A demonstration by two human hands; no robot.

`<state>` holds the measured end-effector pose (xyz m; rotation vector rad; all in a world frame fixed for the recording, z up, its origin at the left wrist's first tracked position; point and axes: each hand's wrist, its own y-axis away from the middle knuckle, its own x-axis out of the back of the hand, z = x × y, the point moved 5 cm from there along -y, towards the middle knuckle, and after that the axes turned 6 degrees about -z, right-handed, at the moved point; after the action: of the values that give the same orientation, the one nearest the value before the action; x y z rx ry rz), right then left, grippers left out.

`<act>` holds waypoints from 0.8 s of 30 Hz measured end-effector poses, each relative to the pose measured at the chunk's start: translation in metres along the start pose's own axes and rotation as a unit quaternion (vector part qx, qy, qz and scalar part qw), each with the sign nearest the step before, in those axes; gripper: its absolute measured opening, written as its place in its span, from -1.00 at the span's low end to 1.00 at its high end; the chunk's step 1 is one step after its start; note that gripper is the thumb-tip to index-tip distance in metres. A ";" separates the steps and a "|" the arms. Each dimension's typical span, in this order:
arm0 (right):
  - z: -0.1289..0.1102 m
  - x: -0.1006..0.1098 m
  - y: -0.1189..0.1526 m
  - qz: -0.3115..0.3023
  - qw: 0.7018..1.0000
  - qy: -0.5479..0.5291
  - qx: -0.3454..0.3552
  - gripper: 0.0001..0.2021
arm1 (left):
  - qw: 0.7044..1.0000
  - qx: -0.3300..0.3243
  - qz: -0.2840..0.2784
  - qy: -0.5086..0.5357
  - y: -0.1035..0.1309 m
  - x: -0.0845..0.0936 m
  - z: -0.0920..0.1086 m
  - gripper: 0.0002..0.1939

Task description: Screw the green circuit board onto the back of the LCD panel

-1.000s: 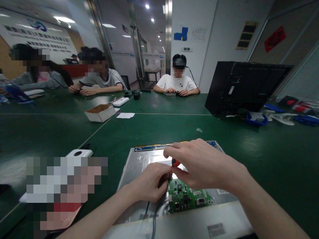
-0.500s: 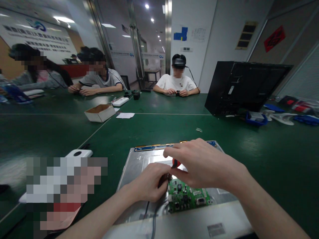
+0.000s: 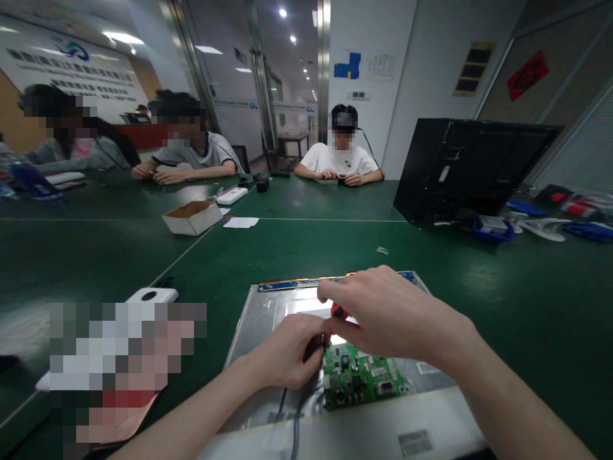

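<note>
My right hand point(image 3: 383, 313) is closed around a screwdriver point(image 3: 339, 311) with a red and black handle, held over the far left corner of a green circuit board point(image 3: 361, 380). Close against it, my left hand point(image 3: 297, 348) has its fingers curled together near the lower end of the screwdriver; what they pinch is hidden. The board lies on the silver metal back of a display panel point(image 3: 249, 326). A blue strip board point(image 3: 287, 285) runs along the panel's far edge. A dark cable point(image 3: 295, 421) crosses the near part of the panel.
A black monitor point(image 3: 472, 169) stands at the right behind a blue tray point(image 3: 493, 230). Left of me lie a white device point(image 3: 156, 295) and blurred pink packaging. An open box point(image 3: 192, 218) and a paper point(image 3: 241, 222) lie farther off. Several people sit across the green table point(image 3: 306, 246).
My right hand has shifted very slightly, and a little more of the red handle shows. My left hand and the panel stay in place.
</note>
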<state>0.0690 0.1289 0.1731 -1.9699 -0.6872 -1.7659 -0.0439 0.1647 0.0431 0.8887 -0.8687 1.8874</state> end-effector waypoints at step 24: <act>-0.005 0.002 0.004 -0.011 0.999 0.004 0.037 -0.87 | 0.999 0.031 -0.015 0.020 0.001 -0.002 -0.005 -0.90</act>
<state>0.0677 0.1227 0.1763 -1.9129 -0.7636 -1.7342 -0.0454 0.1671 0.0383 0.8927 -0.7730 1.9092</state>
